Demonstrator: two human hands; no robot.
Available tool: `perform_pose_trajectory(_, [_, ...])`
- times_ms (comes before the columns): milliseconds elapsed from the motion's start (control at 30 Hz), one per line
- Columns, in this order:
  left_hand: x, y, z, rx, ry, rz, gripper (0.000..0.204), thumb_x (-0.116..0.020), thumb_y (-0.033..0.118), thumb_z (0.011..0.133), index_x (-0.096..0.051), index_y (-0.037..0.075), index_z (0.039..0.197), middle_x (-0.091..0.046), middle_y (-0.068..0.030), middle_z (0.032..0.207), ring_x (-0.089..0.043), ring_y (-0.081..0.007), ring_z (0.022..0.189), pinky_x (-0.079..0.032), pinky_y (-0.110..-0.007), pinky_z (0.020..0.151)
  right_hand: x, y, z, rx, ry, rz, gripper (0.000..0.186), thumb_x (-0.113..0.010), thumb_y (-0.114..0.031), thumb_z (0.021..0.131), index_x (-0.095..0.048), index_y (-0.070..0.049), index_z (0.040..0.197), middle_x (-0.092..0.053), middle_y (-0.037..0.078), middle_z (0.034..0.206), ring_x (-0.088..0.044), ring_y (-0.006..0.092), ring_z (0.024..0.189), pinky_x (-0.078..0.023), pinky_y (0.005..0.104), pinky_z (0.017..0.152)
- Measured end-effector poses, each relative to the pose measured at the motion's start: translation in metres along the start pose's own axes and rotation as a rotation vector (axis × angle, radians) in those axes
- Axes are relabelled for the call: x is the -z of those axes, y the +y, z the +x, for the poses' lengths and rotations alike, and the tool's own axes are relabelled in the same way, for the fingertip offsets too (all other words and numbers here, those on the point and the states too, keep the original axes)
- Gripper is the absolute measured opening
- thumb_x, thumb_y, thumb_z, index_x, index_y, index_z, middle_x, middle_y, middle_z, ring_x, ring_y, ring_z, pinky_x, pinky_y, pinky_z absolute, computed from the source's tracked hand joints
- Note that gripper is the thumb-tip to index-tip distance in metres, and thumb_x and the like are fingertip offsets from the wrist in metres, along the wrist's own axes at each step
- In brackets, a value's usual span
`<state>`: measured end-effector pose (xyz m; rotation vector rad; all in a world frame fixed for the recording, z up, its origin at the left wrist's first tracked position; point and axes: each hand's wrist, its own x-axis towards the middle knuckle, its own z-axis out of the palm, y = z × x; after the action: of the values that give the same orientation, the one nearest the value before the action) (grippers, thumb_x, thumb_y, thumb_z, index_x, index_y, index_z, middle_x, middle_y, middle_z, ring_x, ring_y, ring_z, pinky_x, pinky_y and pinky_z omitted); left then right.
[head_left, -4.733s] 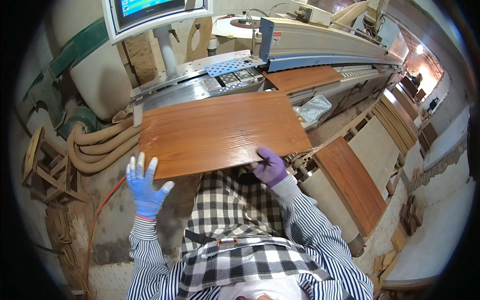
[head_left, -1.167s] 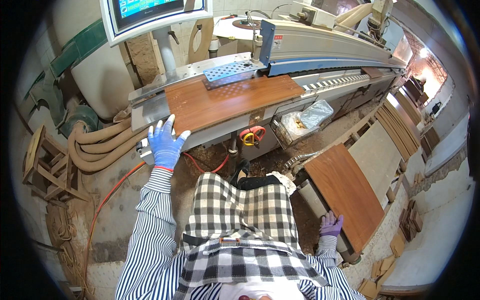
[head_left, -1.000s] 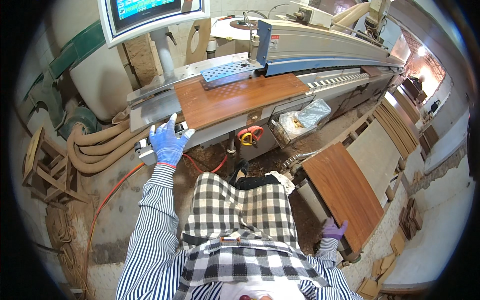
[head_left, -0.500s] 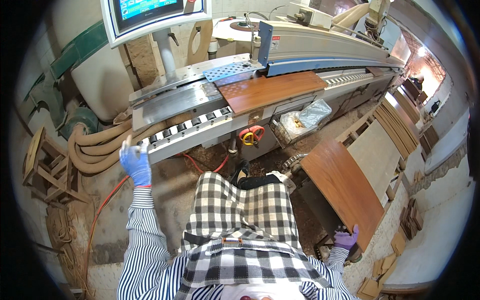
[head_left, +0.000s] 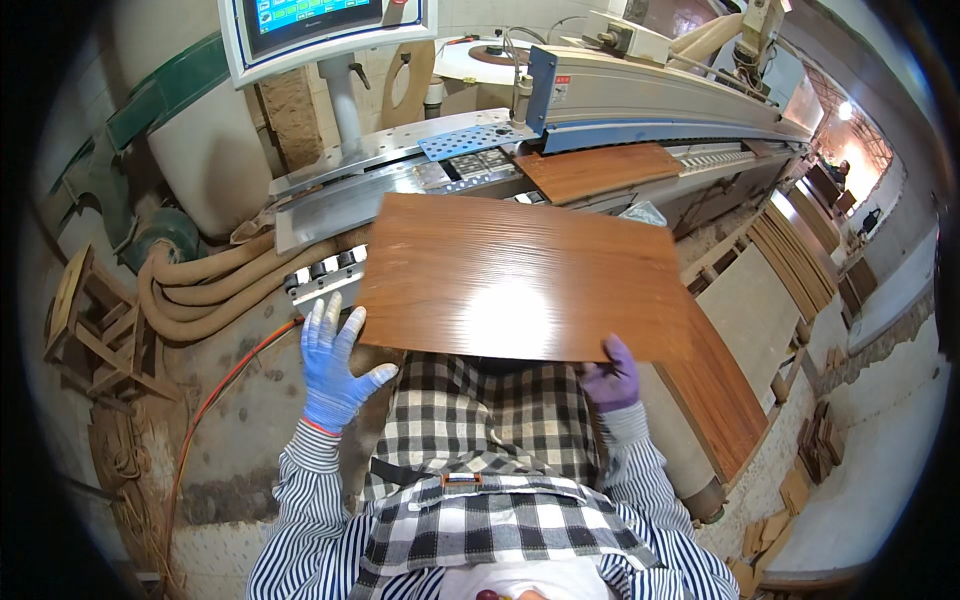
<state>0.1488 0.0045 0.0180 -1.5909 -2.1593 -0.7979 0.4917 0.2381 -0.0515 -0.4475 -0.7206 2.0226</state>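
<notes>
In front of my lap a wood-grain brown board (head_left: 520, 255) is held up, light glaring off its lower middle. My right hand (head_left: 612, 380), in a purple glove, grips its near edge toward the right, with the thumb on top and the other fingers hidden beneath. At the board's left end is my left hand (head_left: 338, 368) in a blue glove, its fingers spread and holding nothing; whether the fingertips touch the board I cannot tell. Beyond, a second brown board (head_left: 602, 172) lies on the bed of a long edge-banding machine (head_left: 660, 95).
Black rollers (head_left: 325, 268) line the machine's near side, partly behind the held board. A screen panel (head_left: 320, 25) stands above. At right, another brown board (head_left: 725, 405) lies on a stack by panels (head_left: 750, 290). Hoses (head_left: 200, 295) and a wooden stool (head_left: 105, 320) are left.
My right hand has lifted a board from the right-hand stack and brought it before me. My left hand has come back from the rollers toward it. The board on the machine has slid right.
</notes>
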Motion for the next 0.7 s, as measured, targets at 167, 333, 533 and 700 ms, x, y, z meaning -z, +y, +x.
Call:
perform_pose_trajectory(167, [0.013,-0.030,-0.014,0.088,0.014,0.212,0.072,-0.067,0.059,0.078,-0.055,0.011,0.131,-0.042,-0.0157,0.145,-0.031,-0.0361,0.137,-0.019,-0.052,0.114,-0.080,0.036,0.055,-0.417,-0.100,0.120,0.025,-0.052,-0.027,0.099,-0.059,-0.004,0.108,-0.064,0.006,0.089,-0.059,0.0137,0.069,-0.046,0.0181,0.053])
perform_pose_trajectory(333, [0.016,-0.059,-0.009,0.221,0.087,0.196,0.065,-0.071,0.050,0.078,-0.060,0.007,0.125,-0.052,-0.0166,0.137,-0.039,-0.0369,0.132,-0.029,-0.048,0.110,-0.101,0.078,0.109,-0.542,-0.264,0.236,0.026,-0.056,-0.031,0.097,-0.060,-0.007,0.106,-0.066,0.006,0.088,-0.063,0.0191,0.070,-0.055,0.0296,0.066])
perform_pose_trajectory(533, [0.004,-0.079,0.028,0.358,0.058,0.213,0.062,-0.073,0.044,0.081,-0.059,0.007,0.128,-0.050,-0.0170,0.140,-0.038,-0.0349,0.135,-0.031,-0.044,0.111,-0.080,0.060,0.116,-0.286,-0.266,0.147,0.033,-0.056,-0.028,0.097,-0.055,-0.004,0.120,-0.065,0.013,0.110,-0.066,0.0244,0.095,-0.055,0.0388,0.083])
perform_pose_trajectory(700, [-0.013,-0.097,0.052,0.384,0.054,0.245,0.067,-0.070,0.053,0.080,-0.060,0.007,0.127,-0.050,-0.0173,0.140,-0.038,-0.0348,0.134,-0.029,-0.046,0.111,-0.001,-0.020,0.059,0.224,0.092,-0.805,0.038,-0.057,-0.020,0.092,-0.060,0.003,0.121,-0.067,0.015,0.113,-0.065,0.0202,0.098,-0.050,0.0308,0.085])
